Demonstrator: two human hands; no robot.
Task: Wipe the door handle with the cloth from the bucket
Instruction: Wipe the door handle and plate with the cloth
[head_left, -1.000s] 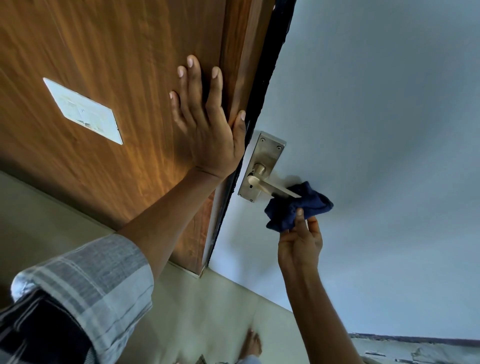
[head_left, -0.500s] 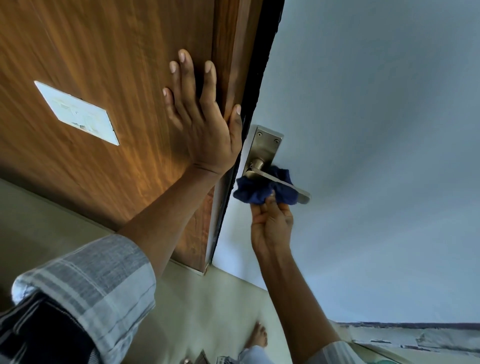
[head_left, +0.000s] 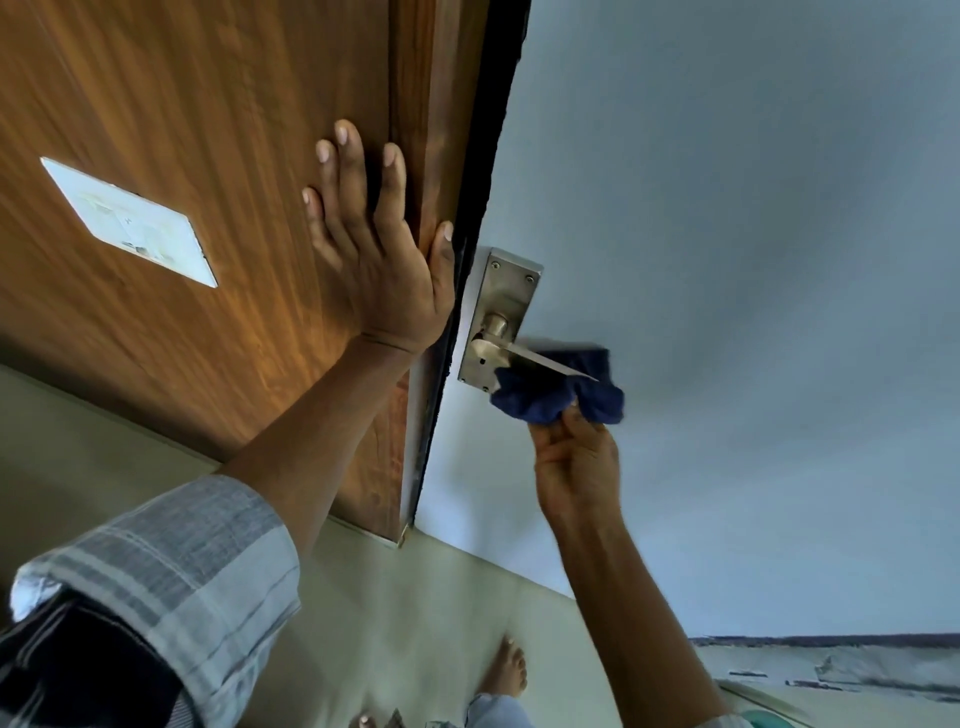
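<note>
A silver lever door handle (head_left: 524, 356) on a steel backplate (head_left: 501, 301) sits on the pale blue door face, right of the door's dark edge. A bunched dark blue cloth (head_left: 550, 397) is pressed under and behind the lever's outer half. My right hand (head_left: 576, 457) grips the cloth from below. My left hand (head_left: 374, 260) lies flat, fingers spread, on the brown wooden door panel (head_left: 208, 130) beside the edge, its thumb at the edge. The bucket is out of view.
A white rectangular plate (head_left: 130, 223) is fixed on the wooden panel at left. Pale floor tiles (head_left: 441, 597) run below, with my bare feet (head_left: 506, 670) at the bottom. A grey-striped sleeve covers my left upper arm.
My right hand has slid the cloth along the lever: out at the tip, in near the backplate, now back toward the lever's outer half. My left hand stays flat on the door.
</note>
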